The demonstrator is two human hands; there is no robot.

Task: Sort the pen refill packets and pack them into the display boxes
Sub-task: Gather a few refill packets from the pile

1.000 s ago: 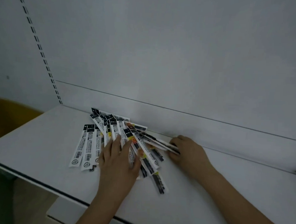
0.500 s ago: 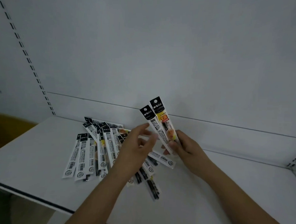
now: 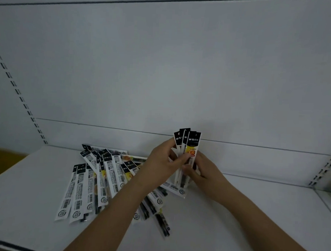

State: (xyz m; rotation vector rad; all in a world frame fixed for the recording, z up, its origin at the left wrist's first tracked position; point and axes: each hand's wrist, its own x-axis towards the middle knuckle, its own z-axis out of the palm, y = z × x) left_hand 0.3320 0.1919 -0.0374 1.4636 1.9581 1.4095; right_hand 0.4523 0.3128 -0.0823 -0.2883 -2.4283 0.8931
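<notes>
Both hands are on a small bunch of refill packets (image 3: 187,154), held upright above the shelf (image 3: 251,213). I see the left hand (image 3: 163,162) curled round the bunch from the pile's side, thumb across the front just below the yellow label, fingers behind the black header cards. Right hand (image 3: 206,171) wraps the lower half from the far side, fingers tucked round the clear sleeves. Four or so black tops fan out above the knuckles, close together, nearly vertical, with the white back panel (image 3: 181,69) behind them.

Now the pile (image 3: 102,179), my landmark: it lies flat on the shelf, loosely fanned and overlapping, black headers pointing toward the back panel, barcode ends toward the shelf's front edge. The held bunch sits just past the pile's right edge and above it, its lower ends hanging over one packet that lies crosswise there. My left forearm crosses over the pile's right portion and hides several packets. One dark packet (image 3: 162,223) pokes out of the pile's near right corner, angled toward the front edge. Beyond the pile on the left, a slotted upright (image 3: 21,99) runs up the back panel.
</notes>
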